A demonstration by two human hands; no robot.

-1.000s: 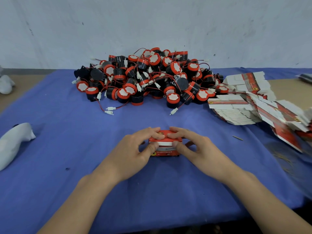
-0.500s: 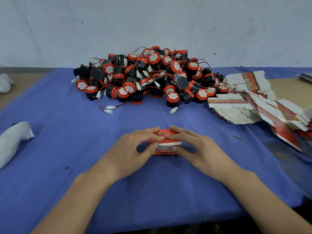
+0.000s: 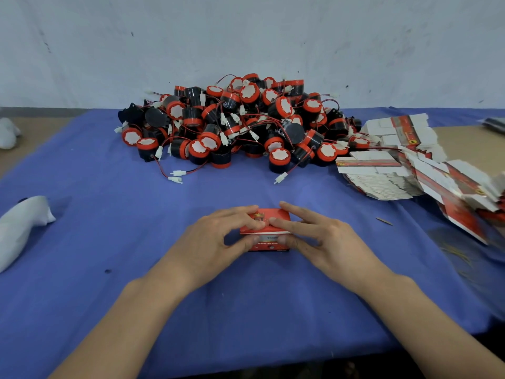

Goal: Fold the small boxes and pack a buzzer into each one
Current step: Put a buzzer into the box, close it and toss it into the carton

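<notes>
A small red box [image 3: 269, 243] with a white band stands on the blue cloth [image 3: 109, 214] in the middle near me. My left hand [image 3: 216, 239] holds its left side, fingers laid over the lid and thumb against the front face. My right hand [image 3: 322, 239] grips the right side the same way, fingertips on the lid, thumb on the front. The lid lies down flat under my fingertips. Behind the box a big heap of black-and-red buzzers [image 3: 237, 124] with red wires and white plugs sits at the back of the cloth.
A fanned stack of flat unfolded boxes [image 3: 404, 165] lies at the right. A white cloth object [image 3: 19, 228] rests at the left edge, another white item [image 3: 8, 132] at the far left. A small sliver [image 3: 384, 221] lies right of my hands. A wall stands behind.
The box lid has gone down flatter under my fingertips. Both hands stay on the box in nearly the same place, fingers stretched a little further over the top.
</notes>
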